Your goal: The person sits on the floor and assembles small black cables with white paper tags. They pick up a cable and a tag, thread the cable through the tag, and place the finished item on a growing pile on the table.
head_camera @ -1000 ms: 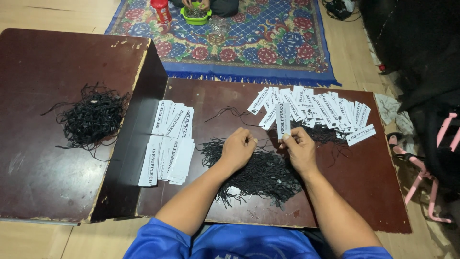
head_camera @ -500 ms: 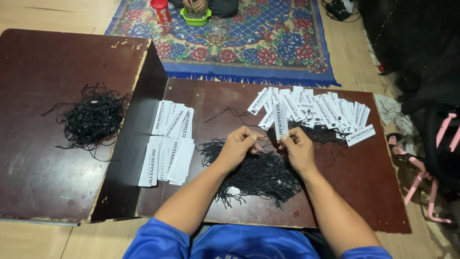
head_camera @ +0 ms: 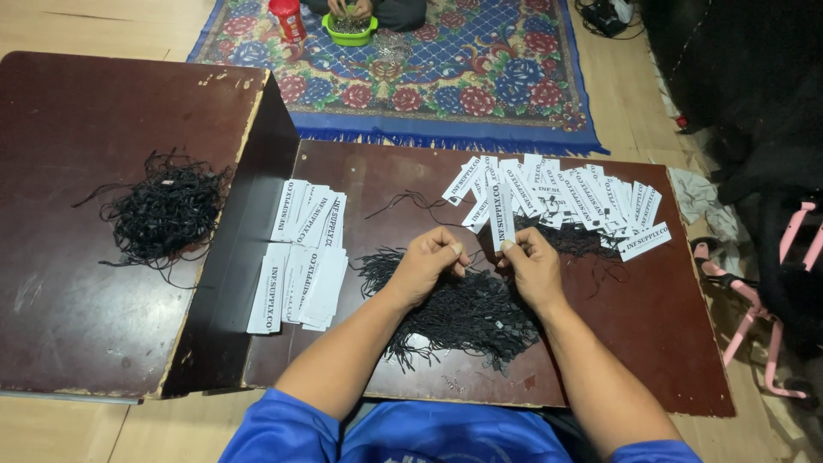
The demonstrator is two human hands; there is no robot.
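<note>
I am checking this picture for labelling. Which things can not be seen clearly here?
Head view:
- What the left hand pinches: too small, hidden by its fingers.
- Lower end of the white tag in the right hand: covered by the fingers.
- Contents of the green bowl: covered by another person's hands, cut by the top edge.

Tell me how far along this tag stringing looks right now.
Looks midway. Seemingly finished: a fanned row of white paper tags with black strings under them, at the far right. In hand: the right hand pinches one white tag upright while the left hand pinches a thin black string. Left: two stacks of plain white tags and the loose black string pile.
</note>
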